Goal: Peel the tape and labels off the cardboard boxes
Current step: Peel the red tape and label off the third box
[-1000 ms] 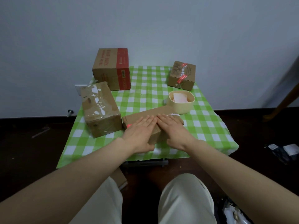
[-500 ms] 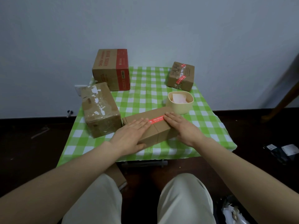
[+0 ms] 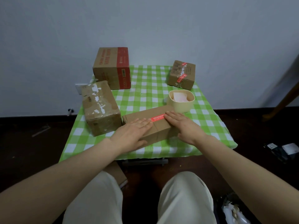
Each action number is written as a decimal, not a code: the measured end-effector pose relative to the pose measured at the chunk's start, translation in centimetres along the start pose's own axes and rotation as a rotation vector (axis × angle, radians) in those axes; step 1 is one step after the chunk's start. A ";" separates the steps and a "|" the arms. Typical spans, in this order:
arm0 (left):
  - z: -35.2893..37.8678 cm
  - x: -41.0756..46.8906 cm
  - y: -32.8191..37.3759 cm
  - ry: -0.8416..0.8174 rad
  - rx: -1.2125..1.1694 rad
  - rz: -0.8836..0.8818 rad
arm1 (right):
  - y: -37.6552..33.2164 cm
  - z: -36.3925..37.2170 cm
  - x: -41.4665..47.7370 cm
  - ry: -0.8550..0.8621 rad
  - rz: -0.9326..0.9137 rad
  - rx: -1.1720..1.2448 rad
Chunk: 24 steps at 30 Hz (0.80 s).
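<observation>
Checked table (image 3: 145,97): four boxes (image 3: 111,68) (image 3: 182,75) (image 3: 100,107) (image 3: 137,116), two hands (image 3: 131,135) (image 3: 184,126)

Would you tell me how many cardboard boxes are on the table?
4: the large box back left, the small box back right, the worn box at left, the flat box in front.

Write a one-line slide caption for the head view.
Left hand and right hand rest flat on a low brown cardboard box bearing a red tape strip, on a green-checked tablecloth.
</observation>
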<state>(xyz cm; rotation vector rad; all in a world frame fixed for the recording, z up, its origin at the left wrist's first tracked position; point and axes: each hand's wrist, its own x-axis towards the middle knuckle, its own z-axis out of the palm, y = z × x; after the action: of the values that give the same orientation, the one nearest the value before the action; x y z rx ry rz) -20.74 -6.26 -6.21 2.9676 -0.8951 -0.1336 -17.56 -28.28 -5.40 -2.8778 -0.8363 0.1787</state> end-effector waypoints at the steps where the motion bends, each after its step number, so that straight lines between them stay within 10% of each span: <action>1: 0.1 -0.2 -0.1 0.002 -0.014 -0.005 | 0.2 0.1 -0.2 0.001 0.014 0.021; 24: 0.2 0.1 0.8 0.037 -0.025 -0.065 | -3.3 1.6 1.0 0.020 -0.066 0.018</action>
<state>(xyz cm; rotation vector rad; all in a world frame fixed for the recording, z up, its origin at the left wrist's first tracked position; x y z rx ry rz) -21.14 -6.98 -6.38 2.9664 -0.7879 -0.0904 -18.73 -24.81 -6.54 -2.8258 -0.9196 0.1485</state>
